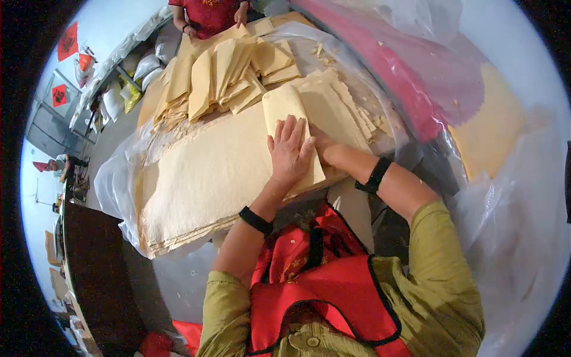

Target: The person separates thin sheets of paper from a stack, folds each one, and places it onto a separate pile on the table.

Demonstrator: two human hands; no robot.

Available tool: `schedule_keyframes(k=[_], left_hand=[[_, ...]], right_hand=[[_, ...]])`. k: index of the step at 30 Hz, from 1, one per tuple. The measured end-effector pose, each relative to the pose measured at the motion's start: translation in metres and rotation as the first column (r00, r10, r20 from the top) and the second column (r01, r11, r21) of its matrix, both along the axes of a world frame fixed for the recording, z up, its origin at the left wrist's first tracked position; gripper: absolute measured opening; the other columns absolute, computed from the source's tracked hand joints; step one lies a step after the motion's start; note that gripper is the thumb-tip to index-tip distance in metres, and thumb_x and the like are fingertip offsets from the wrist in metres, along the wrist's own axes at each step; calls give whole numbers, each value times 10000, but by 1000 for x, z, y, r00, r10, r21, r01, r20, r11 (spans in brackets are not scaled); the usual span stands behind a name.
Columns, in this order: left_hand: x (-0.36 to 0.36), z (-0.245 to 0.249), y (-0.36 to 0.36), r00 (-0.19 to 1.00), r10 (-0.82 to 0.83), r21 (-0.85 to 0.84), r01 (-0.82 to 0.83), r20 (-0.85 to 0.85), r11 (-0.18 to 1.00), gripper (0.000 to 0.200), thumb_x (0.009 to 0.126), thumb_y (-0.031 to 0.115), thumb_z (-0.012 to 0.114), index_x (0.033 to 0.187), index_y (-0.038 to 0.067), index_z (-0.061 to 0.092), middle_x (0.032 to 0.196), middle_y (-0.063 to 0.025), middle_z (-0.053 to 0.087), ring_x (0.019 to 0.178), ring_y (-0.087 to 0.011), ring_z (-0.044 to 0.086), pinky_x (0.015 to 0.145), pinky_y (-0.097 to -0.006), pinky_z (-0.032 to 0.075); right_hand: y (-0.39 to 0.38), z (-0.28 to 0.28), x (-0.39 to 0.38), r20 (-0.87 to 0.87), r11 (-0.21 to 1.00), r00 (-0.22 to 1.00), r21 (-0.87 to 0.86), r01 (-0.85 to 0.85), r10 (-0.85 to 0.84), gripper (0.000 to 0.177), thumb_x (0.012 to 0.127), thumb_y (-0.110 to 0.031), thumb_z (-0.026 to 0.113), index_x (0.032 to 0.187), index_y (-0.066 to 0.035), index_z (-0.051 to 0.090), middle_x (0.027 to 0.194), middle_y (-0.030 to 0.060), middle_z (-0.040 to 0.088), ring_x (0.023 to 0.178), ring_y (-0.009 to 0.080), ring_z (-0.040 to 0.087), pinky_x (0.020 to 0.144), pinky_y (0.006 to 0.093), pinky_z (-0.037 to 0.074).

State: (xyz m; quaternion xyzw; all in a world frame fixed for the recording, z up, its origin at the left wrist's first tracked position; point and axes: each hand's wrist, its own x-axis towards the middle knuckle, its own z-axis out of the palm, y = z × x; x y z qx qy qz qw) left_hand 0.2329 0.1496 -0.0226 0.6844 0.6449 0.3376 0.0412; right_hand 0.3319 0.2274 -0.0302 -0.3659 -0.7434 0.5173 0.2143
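- Our left hand [289, 156] lay open, flat on the folded sheet [285, 107].
- Our right hand [322, 144] was half hidden beside it, grip unclear.
- Beneath them spread the sheet stack [196, 172].

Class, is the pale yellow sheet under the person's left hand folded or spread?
Folded: the pale yellow sheet makes a narrow strip under the left hand, while the sheets beside it lie wide and flat.

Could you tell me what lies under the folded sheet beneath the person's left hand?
The folded sheet seems to rest on the broad stack of pale sheets visible beside it; whatever is directly underneath is covered.
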Motion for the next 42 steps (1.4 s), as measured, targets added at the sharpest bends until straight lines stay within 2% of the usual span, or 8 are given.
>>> schedule_keyframes(k=[7, 15, 17, 22, 28, 31, 34, 42], left_hand=[[3, -2, 3, 999, -29, -23, 28, -16, 999, 533, 836, 463, 392, 1244, 121, 391, 1335, -131, 294, 1246, -352, 214, 969, -560, 125], [4, -13, 8, 989, 20, -25, -24, -148, 999, 441, 817, 319, 478, 1170, 55, 446, 1286, -163, 344, 1209, -360, 281, 956, -556, 181], [-7, -28, 10, 939, 7, 57, -28, 343, 998, 440, 784, 244, 532, 1158, 30, 444, 1248, -204, 369, 1190, -361, 306, 950, -521, 230], [-28, -13, 3, 855, 247, 45, -300, 457, 953, 462, 706, 114, 611, 1113, -31, 448, 1137, -251, 447, 1059, -333, 449, 861, -407, 379], [-46, -7, -11, 270, 206, -221, 27, 940, 975, 350, 701, 72, 602, 1014, -48, 503, 859, -132, 585, 726, -207, 584, 622, -322, 479], [-52, 14, -47, 29, 126, -127, 12, 992, 992, 273, 714, 54, 588, 965, -33, 525, 791, -96, 586, 673, -179, 574, 578, -305, 479], [-58, 30, -78, -111, 97, -104, -55, 989, 993, 228, 741, 81, 572, 942, -19, 529, 788, -94, 583, 664, -181, 572, 584, -308, 480], [-139, 17, -103, -387, -54, 5, -128, 920, 992, 342, 844, 309, 492, 956, -13, 529, 847, -99, 571, 757, -206, 566, 660, -340, 480]], right_hand=[[-8, 4, 17, 2, 968, 1000, 251, 16, -17, 406, 759, -174, 482, 1139, -36, 450, 1151, 162, 477, 1058, 314, 450, 894, 391, 366], [24, 14, 28, 342, 537, 929, 815, -218, -141, 400, 810, -125, 409, 1174, 40, 393, 1226, 226, 385, 1127, 347, 382, 948, 387, 308], [33, 4, 22, 387, 508, 911, 818, -269, -141, 394, 815, -121, 405, 1172, 45, 391, 1229, 232, 379, 1127, 348, 383, 946, 391, 311], [28, -5, 23, 322, 522, 938, 826, -212, -130, 392, 825, -117, 414, 1182, 44, 385, 1245, 220, 369, 1145, 343, 371, 960, 380, 301], [-22, 3, 7, 58, 737, 996, 675, 10, -67, 450, 823, -155, 489, 1195, 63, 363, 1232, 237, 388, 1155, 303, 390, 938, 353, 335], [-54, 24, -3, -276, 918, 946, 304, 254, -170, 441, 816, -181, 532, 1172, 44, 403, 1160, 200, 470, 1041, 218, 495, 841, 321, 419], [-75, 48, 0, -167, 950, 986, -308, -52, -1, 404, 807, -177, 567, 1137, 18, 442, 1050, 125, 539, 895, 137, 543, 732, 280, 464], [-117, 40, -21, 87, 951, 957, -169, -260, 277, 391, 789, -291, 583, 1028, 10, 513, 858, 83, 607, 763, 146, 566, 673, 315, 464]])
